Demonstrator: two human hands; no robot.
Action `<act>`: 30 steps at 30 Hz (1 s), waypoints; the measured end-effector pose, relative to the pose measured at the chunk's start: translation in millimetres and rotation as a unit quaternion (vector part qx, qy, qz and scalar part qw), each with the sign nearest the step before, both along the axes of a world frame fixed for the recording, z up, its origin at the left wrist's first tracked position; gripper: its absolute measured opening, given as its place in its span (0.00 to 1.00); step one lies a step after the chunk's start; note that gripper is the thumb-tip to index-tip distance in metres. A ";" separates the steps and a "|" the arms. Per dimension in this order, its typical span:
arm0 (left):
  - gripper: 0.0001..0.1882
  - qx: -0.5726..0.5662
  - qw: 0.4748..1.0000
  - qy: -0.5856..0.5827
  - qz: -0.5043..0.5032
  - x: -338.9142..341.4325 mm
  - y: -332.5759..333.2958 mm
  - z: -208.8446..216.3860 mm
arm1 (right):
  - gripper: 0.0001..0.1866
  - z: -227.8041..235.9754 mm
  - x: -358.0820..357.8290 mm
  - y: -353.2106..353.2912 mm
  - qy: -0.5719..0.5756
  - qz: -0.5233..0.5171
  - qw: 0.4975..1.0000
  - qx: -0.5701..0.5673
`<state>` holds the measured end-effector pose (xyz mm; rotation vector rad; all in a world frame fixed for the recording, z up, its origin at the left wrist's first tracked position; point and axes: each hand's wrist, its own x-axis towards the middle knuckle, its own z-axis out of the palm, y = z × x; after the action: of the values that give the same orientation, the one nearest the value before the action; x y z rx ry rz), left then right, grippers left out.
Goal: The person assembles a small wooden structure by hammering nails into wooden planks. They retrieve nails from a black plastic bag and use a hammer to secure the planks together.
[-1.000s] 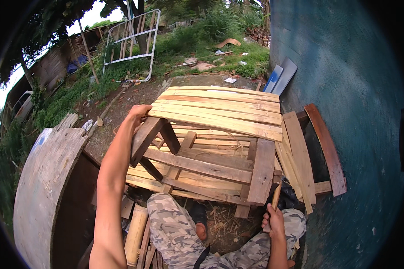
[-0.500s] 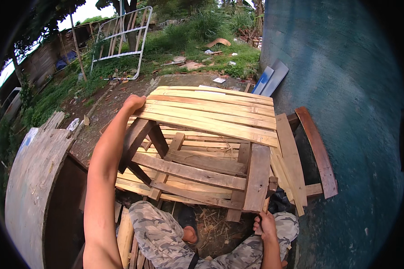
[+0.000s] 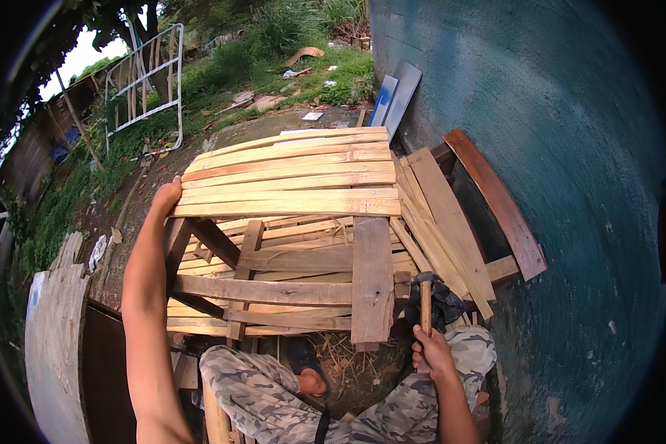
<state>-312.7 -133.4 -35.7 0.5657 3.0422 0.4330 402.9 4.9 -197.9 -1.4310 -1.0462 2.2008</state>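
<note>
Hammer [image 3: 426, 305] now out from behind the bench [image 3: 288, 183]
Your right hand [image 3: 435, 352] grips the hammer, so nothing hides it. Your left hand [image 3: 168, 194] holds the bench's edge; the bench sits between your hands.

One head-worn fisheye looks down and forward, close above the hands [image 3: 434, 351]; its edges seem unclear.

Nat. daylight, overexp. sky [image 3: 78, 63], fisheye dist., blk corners

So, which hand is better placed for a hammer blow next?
Probably the right hand: it holds the hammer, while the left hand is at the left edge of the pale slats.
</note>
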 end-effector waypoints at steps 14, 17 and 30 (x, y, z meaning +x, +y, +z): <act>0.32 -0.001 0.997 0.081 0.018 48.5 11.9 23.4 | 0.20 -2.3 4.1 -3.0 -0.076 0.072 0.988 0.110; 0.31 0.004 0.992 0.088 -0.093 48.7 16.1 19.7 | 0.21 -5.2 6.2 -2.8 -0.092 0.085 0.982 0.139; 0.47 -0.043 0.953 0.107 -0.280 189.9 28.5 24.8 | 0.24 -11.5 7.6 -5.0 -0.083 0.120 0.967 0.210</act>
<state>-122.8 -104.9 -10.9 1.4911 2.8685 0.2216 410.5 -0.1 -209.4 -1.3644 -1.7048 1.8665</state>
